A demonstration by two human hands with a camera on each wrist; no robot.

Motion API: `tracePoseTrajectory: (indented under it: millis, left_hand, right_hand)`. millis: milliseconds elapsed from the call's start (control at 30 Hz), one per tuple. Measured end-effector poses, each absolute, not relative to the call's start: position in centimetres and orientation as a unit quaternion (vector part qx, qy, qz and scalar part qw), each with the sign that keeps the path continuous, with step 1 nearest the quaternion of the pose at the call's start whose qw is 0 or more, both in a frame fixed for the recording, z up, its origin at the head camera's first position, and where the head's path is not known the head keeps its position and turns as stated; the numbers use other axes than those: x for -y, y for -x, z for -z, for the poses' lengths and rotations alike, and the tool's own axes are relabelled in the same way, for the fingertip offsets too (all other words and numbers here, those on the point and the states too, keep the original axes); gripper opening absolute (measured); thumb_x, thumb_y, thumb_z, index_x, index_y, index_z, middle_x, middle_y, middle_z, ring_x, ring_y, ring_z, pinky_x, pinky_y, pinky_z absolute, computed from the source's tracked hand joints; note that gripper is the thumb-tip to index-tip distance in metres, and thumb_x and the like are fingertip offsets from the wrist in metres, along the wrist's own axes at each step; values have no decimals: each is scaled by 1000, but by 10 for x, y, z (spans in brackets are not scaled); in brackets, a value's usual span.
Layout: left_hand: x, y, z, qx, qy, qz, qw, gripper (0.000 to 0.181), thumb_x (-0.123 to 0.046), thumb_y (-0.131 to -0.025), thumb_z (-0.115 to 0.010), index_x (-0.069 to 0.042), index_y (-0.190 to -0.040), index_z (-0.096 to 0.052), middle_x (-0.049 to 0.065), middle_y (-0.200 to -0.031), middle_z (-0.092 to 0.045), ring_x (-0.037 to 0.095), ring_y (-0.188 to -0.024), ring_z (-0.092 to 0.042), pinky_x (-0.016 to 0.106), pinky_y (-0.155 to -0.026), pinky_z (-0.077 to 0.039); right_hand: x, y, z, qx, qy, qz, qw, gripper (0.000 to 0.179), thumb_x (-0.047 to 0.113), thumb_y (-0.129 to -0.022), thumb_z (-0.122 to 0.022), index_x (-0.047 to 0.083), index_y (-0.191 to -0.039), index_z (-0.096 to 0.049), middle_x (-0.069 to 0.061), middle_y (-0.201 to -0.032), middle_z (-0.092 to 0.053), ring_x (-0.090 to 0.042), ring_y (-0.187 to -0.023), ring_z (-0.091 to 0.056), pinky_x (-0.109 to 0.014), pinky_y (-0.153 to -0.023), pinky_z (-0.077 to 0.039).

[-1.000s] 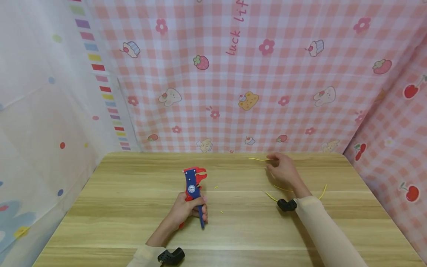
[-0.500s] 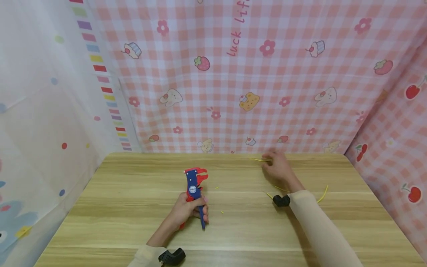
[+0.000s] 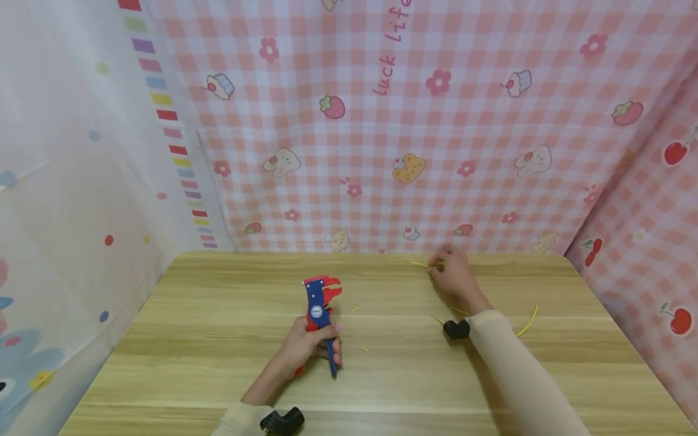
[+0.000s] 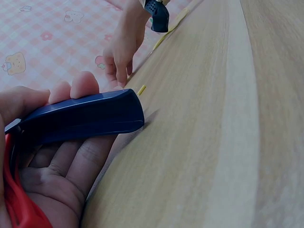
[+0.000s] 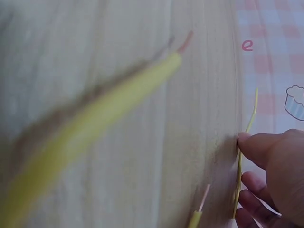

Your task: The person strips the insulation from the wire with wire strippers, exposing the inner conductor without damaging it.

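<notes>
Blue-and-red wire stripper (image 3: 316, 297), centre of the head frame: the left hand (image 3: 311, 344) has its fingers curled round the handles. The right hand (image 3: 455, 277), right of centre at the rear edge of the wooden tabletop (image 3: 191, 345), pinches a yellow wire (image 3: 418, 264). Two short yellow pieces (image 3: 356, 309) lie right of the wire stripper. The right sleeve (image 3: 523, 369) and black wrist camera (image 3: 455, 329) partly block further wires (image 3: 528, 321) below the right hand. A pink checked curtain (image 3: 354, 130) stands behind.
</notes>
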State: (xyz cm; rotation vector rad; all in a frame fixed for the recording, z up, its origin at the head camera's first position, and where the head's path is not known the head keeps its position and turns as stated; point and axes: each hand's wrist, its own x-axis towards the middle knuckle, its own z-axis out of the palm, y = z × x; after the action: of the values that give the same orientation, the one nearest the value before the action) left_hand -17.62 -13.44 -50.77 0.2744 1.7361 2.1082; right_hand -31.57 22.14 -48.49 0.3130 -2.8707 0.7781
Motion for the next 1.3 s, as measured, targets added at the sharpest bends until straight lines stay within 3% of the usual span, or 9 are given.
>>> tracePoseTrajectory:
  millis: [333,667,900,1300]
  left_hand:
    - [134,177,508,-621,-93,-752,201,24,-10,-102,-58,10,-111,-47,1,-70,-70,19,-62,-73,42,-68,-65]
    - [134,177,507,-620,-99,-753,198,19,-12,-101,-60,3,-107,-50,1,-70,-70,20,-62,-73,42,-68,-65]
    - [134,177,507,-619,-99,-753,198,20,-11,-101,-60,5,-108,-50,1,-70,-70,19,-62,-73,43,-68,-66]
    - [135,177,508,-616,-106,-756,197,21,-11,-102,-59,7,-106,-51,2,-71,-70,19,-62,-73,42,-68,-66]
  right_hand:
    - [-219,312,485,963,-87,-249,56,11,12,-96,-66,5,-89,-70,-28,-135,-53,-48,-127,-43,-59,-111,-39]
    - [-216,306,483,957,-81,-273,53,10,11,-96,-65,2,-93,-68,-22,-116,-58,-40,-111,-51,-52,-96,-45]
    - [-214,300,479,949,-73,-302,50,8,10,-97,-62,4,-94,-66,-14,-93,-66,-27,-86,-58,-36,-76,-46]
    - [-213,294,479,940,-77,-332,28,6,12,-97,-61,7,-95,-64,-10,-88,-66,-23,-81,-56,-29,-69,-44]
